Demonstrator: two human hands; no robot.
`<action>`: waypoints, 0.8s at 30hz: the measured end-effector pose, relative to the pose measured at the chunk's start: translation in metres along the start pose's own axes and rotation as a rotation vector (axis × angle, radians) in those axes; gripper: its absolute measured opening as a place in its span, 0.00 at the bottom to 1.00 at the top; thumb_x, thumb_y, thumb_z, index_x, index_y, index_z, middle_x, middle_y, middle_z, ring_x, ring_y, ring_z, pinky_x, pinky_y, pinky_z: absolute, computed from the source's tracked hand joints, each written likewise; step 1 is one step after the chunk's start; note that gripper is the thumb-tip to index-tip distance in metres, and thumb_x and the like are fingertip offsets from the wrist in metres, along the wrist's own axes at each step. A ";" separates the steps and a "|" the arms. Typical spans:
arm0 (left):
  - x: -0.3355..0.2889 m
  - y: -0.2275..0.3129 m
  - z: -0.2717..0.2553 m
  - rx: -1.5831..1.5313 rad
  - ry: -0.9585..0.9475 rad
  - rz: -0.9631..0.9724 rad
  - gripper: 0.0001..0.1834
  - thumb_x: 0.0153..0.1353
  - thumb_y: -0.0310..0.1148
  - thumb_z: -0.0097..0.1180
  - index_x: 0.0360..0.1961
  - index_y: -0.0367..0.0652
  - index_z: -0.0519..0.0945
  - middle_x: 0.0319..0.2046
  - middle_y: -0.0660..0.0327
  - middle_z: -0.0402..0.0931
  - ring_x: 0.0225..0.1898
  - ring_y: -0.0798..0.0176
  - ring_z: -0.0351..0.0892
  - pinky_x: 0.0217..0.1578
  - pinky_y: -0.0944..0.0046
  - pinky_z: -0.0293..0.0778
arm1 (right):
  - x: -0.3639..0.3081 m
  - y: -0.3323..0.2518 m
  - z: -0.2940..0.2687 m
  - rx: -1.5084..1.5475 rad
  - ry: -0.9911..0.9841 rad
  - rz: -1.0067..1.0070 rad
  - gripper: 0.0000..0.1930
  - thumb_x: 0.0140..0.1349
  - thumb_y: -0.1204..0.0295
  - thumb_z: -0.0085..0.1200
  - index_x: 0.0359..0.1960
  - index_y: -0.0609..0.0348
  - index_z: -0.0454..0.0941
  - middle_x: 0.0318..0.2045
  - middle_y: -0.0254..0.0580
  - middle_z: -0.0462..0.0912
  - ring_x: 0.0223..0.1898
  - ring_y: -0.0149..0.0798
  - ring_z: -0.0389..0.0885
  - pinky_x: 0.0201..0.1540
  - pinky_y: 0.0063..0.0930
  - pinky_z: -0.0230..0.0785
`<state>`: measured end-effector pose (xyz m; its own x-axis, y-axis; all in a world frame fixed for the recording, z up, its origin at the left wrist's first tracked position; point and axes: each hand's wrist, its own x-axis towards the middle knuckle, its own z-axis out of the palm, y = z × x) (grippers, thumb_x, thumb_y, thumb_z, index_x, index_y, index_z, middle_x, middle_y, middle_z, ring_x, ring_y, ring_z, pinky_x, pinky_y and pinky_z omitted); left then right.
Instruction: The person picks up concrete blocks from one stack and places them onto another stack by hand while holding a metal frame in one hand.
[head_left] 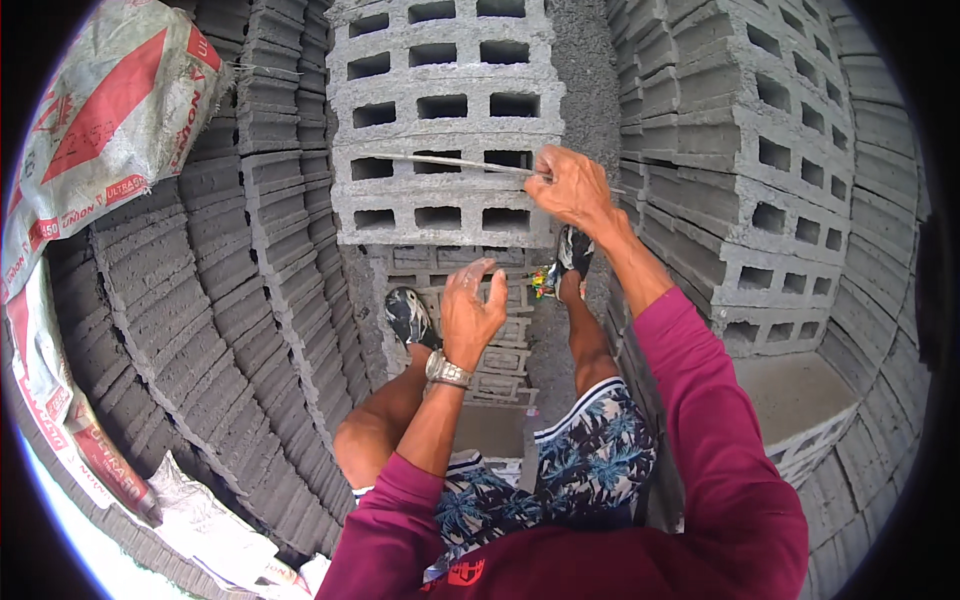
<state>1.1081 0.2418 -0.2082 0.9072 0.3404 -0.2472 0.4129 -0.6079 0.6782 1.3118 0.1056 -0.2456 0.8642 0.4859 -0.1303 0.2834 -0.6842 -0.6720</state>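
Observation:
My right hand [570, 187] is closed around a thin, pale, slightly bent rod [440, 160]. The rod reaches leftward across the face of a stack of grey hollow concrete blocks [445, 137]. I cannot tell whether it touches them. Lower and to the left, my left hand [473, 312] holds nothing, its thumb apart from the partly curled fingers. A metal-banded watch [447, 370] sits on that wrist. The block stack stands just beyond both hands, its dark rectangular holes facing me.
Tall rows of blocks rise close on the left [190, 270] and right [790, 170]. Red-and-white woven sacks [110, 120] lie over the left rows. My dark patterned shoes [410, 315] are among lower blocks [500, 360]. A small colourful item [541, 282] lies by the right shoe.

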 end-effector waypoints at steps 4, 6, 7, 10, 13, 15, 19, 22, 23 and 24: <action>0.040 0.003 0.058 0.223 0.132 0.176 0.24 0.56 0.42 0.66 0.45 0.31 0.82 0.48 0.43 0.80 0.56 0.42 0.74 0.58 0.46 0.68 | -0.001 -0.036 -0.052 0.232 -0.041 0.203 0.27 0.57 0.48 0.62 0.22 0.63 0.73 0.17 0.42 0.73 0.22 0.41 0.74 0.30 0.38 0.68; 0.047 -0.003 0.076 0.310 0.120 0.153 0.27 0.56 0.46 0.65 0.43 0.29 0.81 0.46 0.43 0.80 0.54 0.41 0.74 0.59 0.46 0.66 | -0.005 -0.048 -0.054 0.356 -0.019 0.232 0.32 0.58 0.42 0.62 0.18 0.63 0.72 0.15 0.35 0.69 0.21 0.34 0.71 0.29 0.34 0.66; 0.051 -0.004 0.086 0.340 0.118 0.147 0.28 0.56 0.48 0.64 0.42 0.28 0.81 0.45 0.44 0.80 0.52 0.41 0.75 0.60 0.46 0.64 | 0.000 -0.055 -0.057 0.413 0.014 0.276 0.32 0.60 0.43 0.62 0.18 0.62 0.72 0.15 0.33 0.68 0.22 0.32 0.72 0.29 0.33 0.66; 0.064 0.001 0.104 0.368 0.056 0.038 0.30 0.57 0.54 0.62 0.35 0.29 0.80 0.32 0.46 0.80 0.44 0.46 0.75 0.59 0.49 0.62 | 0.027 -0.078 -0.050 0.627 0.136 0.374 0.27 0.68 0.51 0.57 0.19 0.61 0.75 0.16 0.30 0.66 0.24 0.28 0.74 0.30 0.29 0.67; 0.073 0.004 0.116 0.336 0.087 -0.053 0.31 0.58 0.57 0.60 0.30 0.31 0.81 0.25 0.48 0.80 0.41 0.49 0.76 0.57 0.50 0.61 | 0.049 -0.106 -0.033 0.774 0.153 0.308 0.24 0.70 0.54 0.56 0.22 0.61 0.76 0.15 0.29 0.66 0.24 0.27 0.74 0.28 0.26 0.68; 0.068 -0.007 0.120 0.316 0.136 -0.096 0.30 0.57 0.56 0.61 0.29 0.32 0.81 0.25 0.48 0.80 0.40 0.50 0.76 0.57 0.51 0.61 | 0.054 -0.146 -0.022 0.910 0.106 0.273 0.20 0.70 0.57 0.55 0.27 0.62 0.77 0.15 0.27 0.65 0.17 0.25 0.68 0.21 0.23 0.64; 0.063 -0.011 0.117 0.276 0.009 -0.127 0.25 0.57 0.52 0.62 0.29 0.35 0.82 0.26 0.53 0.81 0.41 0.55 0.76 0.54 0.55 0.61 | 0.068 -0.214 -0.020 1.112 0.132 0.049 0.16 0.71 0.62 0.55 0.28 0.61 0.77 0.12 0.26 0.64 0.12 0.22 0.61 0.18 0.22 0.59; 0.061 -0.010 0.117 0.275 0.035 -0.114 0.23 0.58 0.51 0.62 0.31 0.37 0.83 0.27 0.55 0.82 0.41 0.56 0.76 0.54 0.56 0.61 | 0.077 -0.251 -0.012 1.105 0.103 -0.129 0.17 0.71 0.61 0.54 0.28 0.62 0.76 0.13 0.31 0.68 0.13 0.23 0.62 0.18 0.22 0.59; 0.061 -0.011 0.117 0.283 0.041 -0.115 0.23 0.58 0.51 0.62 0.31 0.37 0.83 0.27 0.55 0.82 0.41 0.56 0.76 0.53 0.56 0.61 | 0.077 -0.256 -0.002 1.082 0.093 -0.161 0.17 0.71 0.61 0.54 0.28 0.63 0.76 0.14 0.34 0.70 0.13 0.23 0.62 0.19 0.23 0.58; 0.061 -0.012 0.116 0.244 -0.031 -0.134 0.19 0.59 0.46 0.58 0.33 0.39 0.83 0.30 0.57 0.82 0.45 0.55 0.75 0.56 0.51 0.58 | 0.077 -0.252 0.018 1.024 0.078 -0.158 0.18 0.70 0.60 0.55 0.30 0.65 0.76 0.16 0.38 0.73 0.13 0.25 0.62 0.19 0.24 0.57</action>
<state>1.1677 0.1866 -0.3122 0.8436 0.4096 -0.3472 0.5332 -0.7152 0.4519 1.2996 0.3248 -0.0993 0.8826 0.4687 0.0357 -0.0618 0.1910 -0.9796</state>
